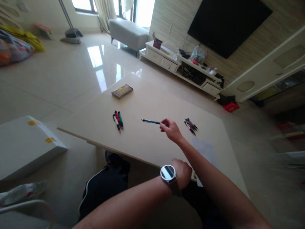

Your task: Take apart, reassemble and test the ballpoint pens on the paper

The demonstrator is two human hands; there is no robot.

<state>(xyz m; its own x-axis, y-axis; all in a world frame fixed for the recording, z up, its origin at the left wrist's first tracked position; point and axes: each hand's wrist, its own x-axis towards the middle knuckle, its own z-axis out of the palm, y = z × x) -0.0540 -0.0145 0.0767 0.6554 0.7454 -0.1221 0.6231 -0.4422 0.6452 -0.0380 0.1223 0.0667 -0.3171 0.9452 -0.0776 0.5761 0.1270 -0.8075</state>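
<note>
My right hand [169,128] pinches a blue pen [150,121] by one end, holding it level above the table [147,143], its other end pointing left. At the table's near edge, my left hand [184,173] is curled like a fist, a round watch on its wrist. Its fingertips are hidden, so whatever they may hold does not show. Left of the blue pen, three pens [118,121] with white, red and green barrels lie side by side. Several dark, red and white pens [190,126] are grouped to the right of my right hand.
A worn grey-and-yellow box-like case [122,91] lies at the table's far left. A pale paper sheet [206,149] is partly under my right forearm. Left of the table stands a white box [26,143]. Beyond are a grey bench [128,31] and a low TV cabinet [159,60].
</note>
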